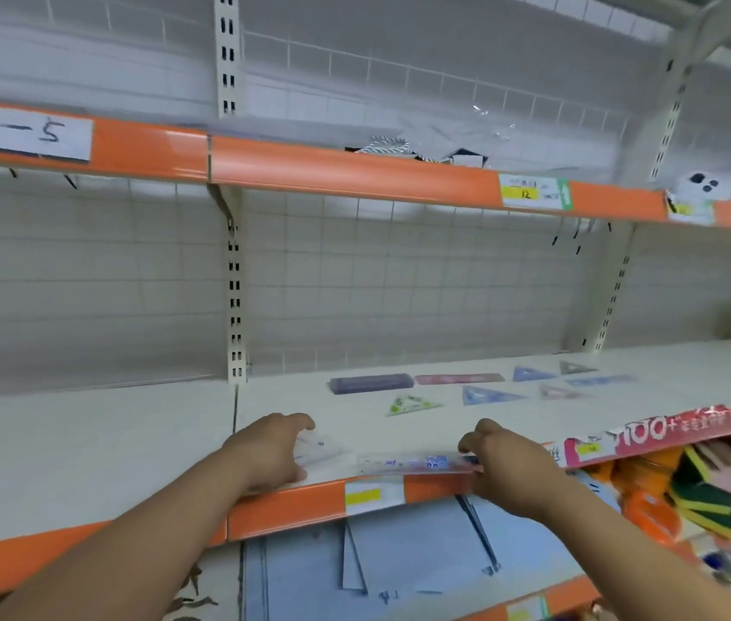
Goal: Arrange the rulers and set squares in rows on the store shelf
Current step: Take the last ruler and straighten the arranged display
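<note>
Rulers and set squares (489, 394) are laid in two loose rows toward the back edge of the shelf (131, 432). Along its front edge a clear ruler (417, 464) is pinched at its right end by the right hand (504, 463) — seemingly to square it with the lip. Just left, a clear set square (321, 454) is gripped by the left hand (267, 452), fingers curled over it, probably to start a front row.

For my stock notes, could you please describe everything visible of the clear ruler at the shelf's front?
The ruler is a long, clear plastic strip with blue print near its middle. It lies lengthwise along the front edge of the shelf. The right hand pinches its right end; its left end nears a clear set square.
</note>
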Available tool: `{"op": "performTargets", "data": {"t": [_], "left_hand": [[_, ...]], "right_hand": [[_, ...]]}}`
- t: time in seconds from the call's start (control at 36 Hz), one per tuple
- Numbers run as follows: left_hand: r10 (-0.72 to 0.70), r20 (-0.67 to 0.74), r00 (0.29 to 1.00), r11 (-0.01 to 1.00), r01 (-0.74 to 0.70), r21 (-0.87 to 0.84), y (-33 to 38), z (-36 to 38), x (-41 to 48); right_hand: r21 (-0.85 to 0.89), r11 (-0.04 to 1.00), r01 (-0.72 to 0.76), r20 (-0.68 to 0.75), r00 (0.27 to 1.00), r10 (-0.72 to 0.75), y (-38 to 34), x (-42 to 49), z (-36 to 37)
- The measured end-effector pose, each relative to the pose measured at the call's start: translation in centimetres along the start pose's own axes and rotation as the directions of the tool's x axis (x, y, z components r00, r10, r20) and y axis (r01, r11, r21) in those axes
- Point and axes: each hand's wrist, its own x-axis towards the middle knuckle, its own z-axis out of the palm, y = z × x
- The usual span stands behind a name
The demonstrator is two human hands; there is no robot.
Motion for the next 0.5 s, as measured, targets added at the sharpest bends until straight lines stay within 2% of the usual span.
{"op": "performTargets", "data": {"t": [0.5], "left_hand": [[0.201, 0.033, 0.979, 0.979, -0.202, 0.004, 12.9, 3.6, 13.0]], "right_hand": [[-0.047, 0.989, -0.141, 0.016, 0.99, 0.141, 14.6, 3.7, 0.9]]}}
